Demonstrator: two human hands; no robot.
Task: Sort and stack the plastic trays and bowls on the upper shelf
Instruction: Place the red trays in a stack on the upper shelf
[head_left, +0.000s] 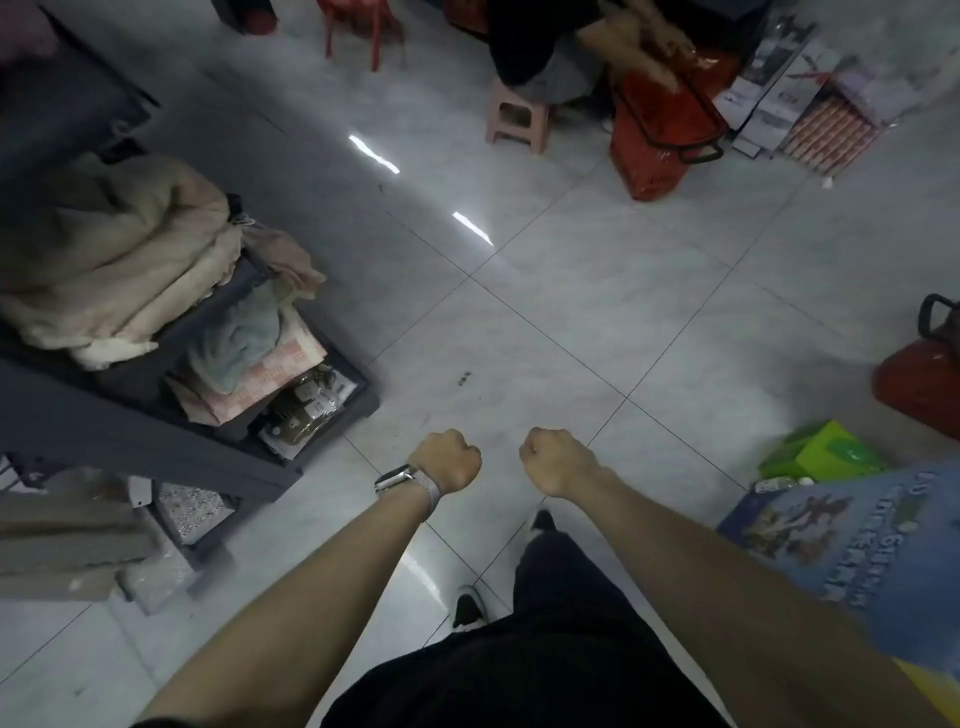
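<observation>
Grey floor tiles (571, 312) filled the head view, with left grip (449, 460) and right grip (558, 460) both balled into empty fists. No trays or bowls in shot; plastic ones are probably light and slick, so grab the rims.

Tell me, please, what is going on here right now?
A person stands on the tiled floor with both arms stretched forward, the left hand and right hand curled into fists and holding nothing. No plastic trays or bowls are in view. A dark shelf unit to the left holds folded cloth and packets. Farther off, another person sits on a pink stool beside a red basket.
</observation>
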